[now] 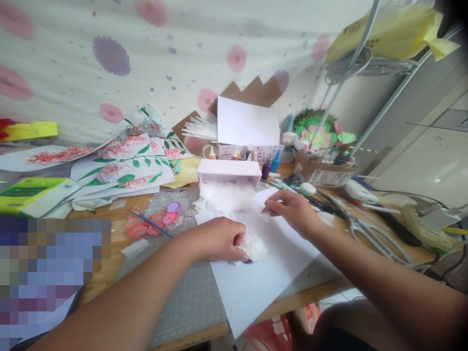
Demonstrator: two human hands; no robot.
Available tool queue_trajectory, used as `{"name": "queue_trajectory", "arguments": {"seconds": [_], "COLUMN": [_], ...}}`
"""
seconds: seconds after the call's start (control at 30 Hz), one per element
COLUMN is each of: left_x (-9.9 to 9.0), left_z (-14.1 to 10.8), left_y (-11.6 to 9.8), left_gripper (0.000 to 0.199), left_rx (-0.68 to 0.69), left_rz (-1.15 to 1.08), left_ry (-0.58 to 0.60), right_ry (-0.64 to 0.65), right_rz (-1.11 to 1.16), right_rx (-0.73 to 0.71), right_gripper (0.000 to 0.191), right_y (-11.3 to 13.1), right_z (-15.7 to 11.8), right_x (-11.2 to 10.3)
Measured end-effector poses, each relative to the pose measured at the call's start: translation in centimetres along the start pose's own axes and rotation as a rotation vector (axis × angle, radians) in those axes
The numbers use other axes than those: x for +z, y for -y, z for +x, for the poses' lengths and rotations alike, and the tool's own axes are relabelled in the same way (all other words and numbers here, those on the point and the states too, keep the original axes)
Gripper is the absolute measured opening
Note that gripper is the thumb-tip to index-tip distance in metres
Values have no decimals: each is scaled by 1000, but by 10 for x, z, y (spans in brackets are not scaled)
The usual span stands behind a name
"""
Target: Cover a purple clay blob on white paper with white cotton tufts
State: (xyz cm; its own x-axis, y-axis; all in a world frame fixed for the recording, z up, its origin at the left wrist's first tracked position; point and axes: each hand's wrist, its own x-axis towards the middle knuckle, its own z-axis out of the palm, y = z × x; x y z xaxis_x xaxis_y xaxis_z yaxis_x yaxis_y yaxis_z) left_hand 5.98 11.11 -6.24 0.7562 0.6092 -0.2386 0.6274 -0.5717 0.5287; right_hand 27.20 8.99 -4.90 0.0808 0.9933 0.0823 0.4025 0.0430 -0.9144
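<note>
A loose tuft of white cotton (255, 247) lies on a white sheet of paper (252, 287), with a small dark purple patch at its lower edge. My left hand (221, 239) is closed at the tuft's left side, thumb and curled fingers gripping its edge. Over the paper's upper right, my right hand (290, 208) holds its fingertips pinched together; whatever sits between them is too small to make out. Behind both hands, a white box (229, 168) lies with its opening toward me, and a mass of white cotton (230, 196) spills from it onto the paper.
Pink and lilac paint dishes (171, 212) and a blue brush (151, 223) lie on the left of the grey cutting mat (175, 302). Flower paintings (124, 163) are behind them. Large scissors (365, 229) rest on the right, near a cardboard box of tools (325, 170). Paint bottles (268, 165) stand behind.
</note>
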Motion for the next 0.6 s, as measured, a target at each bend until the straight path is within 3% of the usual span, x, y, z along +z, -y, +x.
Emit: {"name": "queue_trajectory", "arguments": {"seconds": [0.13,0.23,0.4,0.6], "left_x": [-1,-2,-2,-3], "left_z": [0,0,-1,-2], "left_y": [-1,-1,-3,-6], "left_gripper": [27,25,27,26], "left_rx": [7,-2,2,-1], "left_rz": [12,9,16,23], "left_ry": [3,14,10,8], "right_ry": [367,574,562,561], "right_rz": [253,182,-214,-342], "right_rx": [-124,-210,-443,-545], "right_gripper": [16,11,7,11], "right_y": [17,24,24,22], "right_z": [-25,-40,-50,-50], "right_x": [-2,5,15,15]}}
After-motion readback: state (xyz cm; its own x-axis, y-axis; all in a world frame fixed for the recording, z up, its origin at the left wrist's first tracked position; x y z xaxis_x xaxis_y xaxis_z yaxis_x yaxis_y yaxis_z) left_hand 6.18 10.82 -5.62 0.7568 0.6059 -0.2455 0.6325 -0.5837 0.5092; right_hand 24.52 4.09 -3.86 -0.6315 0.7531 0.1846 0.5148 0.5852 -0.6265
